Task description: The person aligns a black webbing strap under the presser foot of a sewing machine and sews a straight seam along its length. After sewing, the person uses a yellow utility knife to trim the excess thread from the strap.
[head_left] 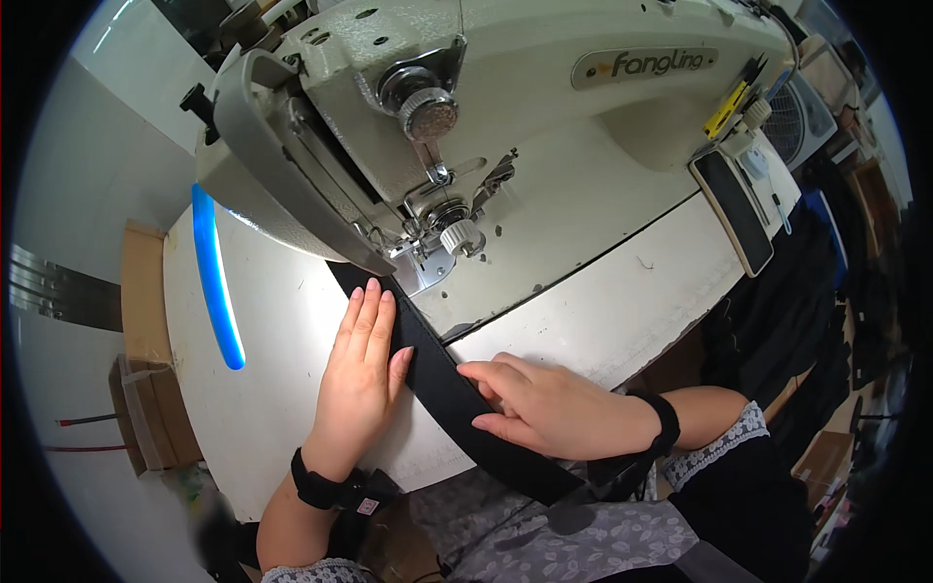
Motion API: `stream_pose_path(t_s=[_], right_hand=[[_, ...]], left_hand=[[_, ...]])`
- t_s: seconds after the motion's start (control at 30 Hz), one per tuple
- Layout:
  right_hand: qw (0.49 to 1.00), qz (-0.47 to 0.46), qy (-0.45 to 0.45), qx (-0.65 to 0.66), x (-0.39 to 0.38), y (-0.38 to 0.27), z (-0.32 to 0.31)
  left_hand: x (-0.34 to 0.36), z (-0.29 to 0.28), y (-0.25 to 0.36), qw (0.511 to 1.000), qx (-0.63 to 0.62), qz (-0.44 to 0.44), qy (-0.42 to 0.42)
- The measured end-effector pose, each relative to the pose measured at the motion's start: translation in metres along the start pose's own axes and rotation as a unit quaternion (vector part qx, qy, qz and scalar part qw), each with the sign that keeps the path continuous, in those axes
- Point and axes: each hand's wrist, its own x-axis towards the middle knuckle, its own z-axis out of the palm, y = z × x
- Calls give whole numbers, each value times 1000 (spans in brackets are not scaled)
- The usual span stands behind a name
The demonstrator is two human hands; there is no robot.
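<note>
A long black fabric strip (442, 398) runs from under the sewing machine's (544, 107) needle area down toward my lap. My left hand (358, 384) lies flat on the strip's left side and the table, its fingers straight and close together, the tips just in front of the presser foot area. Farther down the strip, my right hand (554, 410) is at its right edge with curled fingers. The right thumb rests on the fabric and the index finger touches the edge. The needle itself is hidden behind the machine head.
A glowing blue-white light strip (219, 282) shows at the left of the white table (272, 389). A phone (731, 212) lies at the right, near a yellow cutter (729, 107). Cardboard boxes (160, 413) stand beyond the left edge; dark fabric (787, 321) is piled at the right.
</note>
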Motion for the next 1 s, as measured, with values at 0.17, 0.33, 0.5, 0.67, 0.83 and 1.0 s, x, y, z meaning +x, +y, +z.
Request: stream_pose_path(t_s=[0.17, 0.33, 0.5, 0.67, 0.83, 1.0], right_hand=[[982, -84, -44, -165, 20, 10, -42], [958, -173, -34, -228, 50, 23, -47], [943, -216, -3, -253, 62, 28, -32], [958, -187, 14, -219, 67, 31, -34], [962, -225, 26, -151, 66, 34, -26], [969, -198, 21, -145, 64, 38, -26]], left_hand=[[14, -5, -11, 1000, -12, -1, -18], [35, -5, -14, 1000, -13, -7, -13], [35, -6, -18, 998, -33, 23, 41], [34, -6, -16, 993, -41, 70, 91], [25, -6, -2, 995, 16, 90, 41], [21, -3, -11, 995, -29, 83, 52]])
